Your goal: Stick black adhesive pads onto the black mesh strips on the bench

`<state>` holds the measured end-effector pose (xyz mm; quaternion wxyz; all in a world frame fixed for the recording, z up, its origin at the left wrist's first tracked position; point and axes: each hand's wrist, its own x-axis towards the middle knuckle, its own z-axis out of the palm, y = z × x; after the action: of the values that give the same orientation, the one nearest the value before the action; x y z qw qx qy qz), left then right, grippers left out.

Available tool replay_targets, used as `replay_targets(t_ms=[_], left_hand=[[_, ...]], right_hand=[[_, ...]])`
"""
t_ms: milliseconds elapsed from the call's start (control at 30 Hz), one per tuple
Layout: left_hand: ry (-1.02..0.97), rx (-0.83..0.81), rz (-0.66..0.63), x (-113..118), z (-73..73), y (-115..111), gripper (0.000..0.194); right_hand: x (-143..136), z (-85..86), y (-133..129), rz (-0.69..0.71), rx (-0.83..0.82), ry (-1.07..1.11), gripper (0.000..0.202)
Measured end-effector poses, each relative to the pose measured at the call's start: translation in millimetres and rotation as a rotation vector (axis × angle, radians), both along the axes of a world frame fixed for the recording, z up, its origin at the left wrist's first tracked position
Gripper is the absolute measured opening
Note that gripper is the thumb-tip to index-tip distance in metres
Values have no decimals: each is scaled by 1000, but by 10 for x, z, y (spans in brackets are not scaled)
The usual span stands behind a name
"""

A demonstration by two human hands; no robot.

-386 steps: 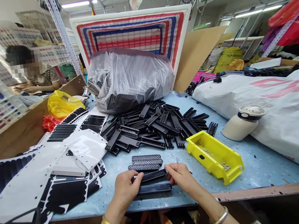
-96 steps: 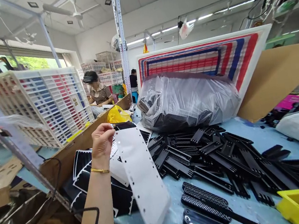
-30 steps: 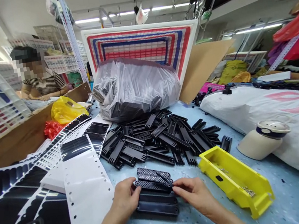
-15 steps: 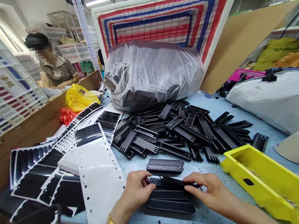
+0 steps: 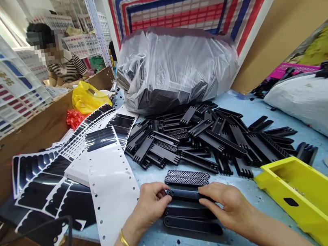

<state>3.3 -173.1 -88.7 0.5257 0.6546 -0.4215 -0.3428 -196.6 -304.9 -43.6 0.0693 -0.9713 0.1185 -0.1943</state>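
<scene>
My left hand (image 5: 153, 200) pinches the left end of a long black plastic strip (image 5: 183, 194) with rounded ends. The strip's right end is between the thumb and fingers of my right hand (image 5: 225, 202). Just beyond it lie black pieces with a cross-hatched face (image 5: 187, 177), side by side. Closer to me, smooth black strips (image 5: 192, 225) rest on the blue table (image 5: 156, 239). A heap of black toothed plastic pieces (image 5: 184, 136) spreads behind my hands.
Sheets of black stickers (image 5: 44, 186) and a white backing sheet (image 5: 112, 188) lie left. A yellow bin (image 5: 311, 199) with small metal parts stands right. Behind the heap sits a filled clear plastic bag (image 5: 174, 68). A co-worker (image 5: 65, 68) sits far left.
The black strip was tilted over a cross-hatched piece; now it lies level, covering that piece, with a hand at each end. The view has shifted slightly.
</scene>
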Motion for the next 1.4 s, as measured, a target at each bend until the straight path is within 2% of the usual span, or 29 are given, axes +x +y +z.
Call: replay_targets(t_ms=[900,1167,1267,1400], left_hand=[[35,10,-22,11,46,31,26],[45,15,-22,14,28,11,24],[48,13,-20,17,13,6,26],[58,33,-12,17,12,7,26]], right_hand=[[117,51,30,18,-20,127,17],[88,-3,20,12,-8,68,21],[64,4,8,20,-3,5,23],[51,32,8,20,9,33,24]])
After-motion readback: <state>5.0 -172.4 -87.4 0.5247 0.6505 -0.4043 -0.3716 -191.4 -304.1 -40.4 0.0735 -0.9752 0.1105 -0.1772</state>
